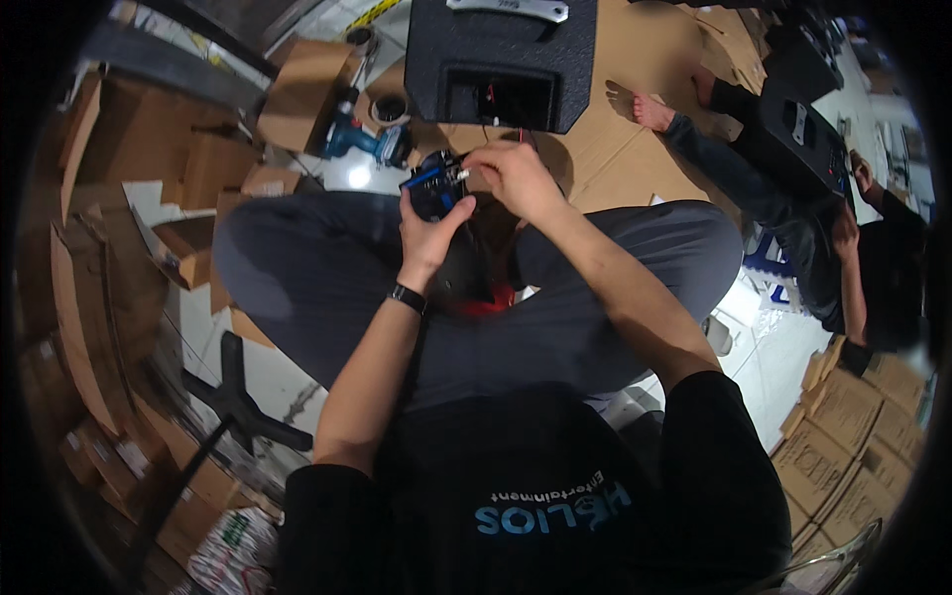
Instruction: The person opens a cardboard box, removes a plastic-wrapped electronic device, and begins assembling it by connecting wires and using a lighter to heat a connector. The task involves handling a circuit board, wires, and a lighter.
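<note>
My left hand is closed around a black electronic module with blue parts, held above the gap between my crossed legs. At the module's right side, my right hand pinches close to a small pale piece that looks like a wire connector. My fingers partly cover it. Just beyond the hands stands a black speaker cabinet with a metal handle. Its rectangular recess faces me. Red wire shows inside the recess and near my right fingers.
Left of the module, a teal cordless drill lies beside a dark roll. Flat cardboard covers the floor ahead. At right, a co-worker's hand is near another black cabinet. Cartons and a stand's black legs flank me.
</note>
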The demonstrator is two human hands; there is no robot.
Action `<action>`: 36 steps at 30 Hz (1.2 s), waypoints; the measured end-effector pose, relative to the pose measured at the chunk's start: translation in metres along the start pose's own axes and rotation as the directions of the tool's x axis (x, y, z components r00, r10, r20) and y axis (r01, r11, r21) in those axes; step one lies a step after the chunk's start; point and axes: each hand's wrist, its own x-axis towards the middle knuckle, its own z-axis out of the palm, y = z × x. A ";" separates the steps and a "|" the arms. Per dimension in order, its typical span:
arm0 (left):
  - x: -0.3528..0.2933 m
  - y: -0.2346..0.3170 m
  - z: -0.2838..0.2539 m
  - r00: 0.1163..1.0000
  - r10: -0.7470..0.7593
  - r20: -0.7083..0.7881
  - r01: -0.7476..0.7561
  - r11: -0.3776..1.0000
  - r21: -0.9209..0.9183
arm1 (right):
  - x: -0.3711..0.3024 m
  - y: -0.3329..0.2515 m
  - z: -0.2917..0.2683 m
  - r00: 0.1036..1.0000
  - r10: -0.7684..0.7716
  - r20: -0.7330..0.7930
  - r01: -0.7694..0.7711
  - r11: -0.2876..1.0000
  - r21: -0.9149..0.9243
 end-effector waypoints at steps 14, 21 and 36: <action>-0.008 0.017 0.000 1.000 0.000 -0.021 0.001 0.999 0.042 | 0.005 -0.004 -0.001 0.997 -0.051 0.062 0.054 0.997 -0.050; -0.009 0.016 0.000 1.000 0.017 -0.026 -0.015 0.997 0.074 | 0.004 -0.003 -0.003 0.993 -0.068 0.092 0.075 0.995 -0.070; -0.005 0.006 0.000 0.998 0.069 0.009 -0.069 0.996 0.050 | 0.006 0.001 -0.002 0.987 -0.022 0.158 0.031 0.998 -0.050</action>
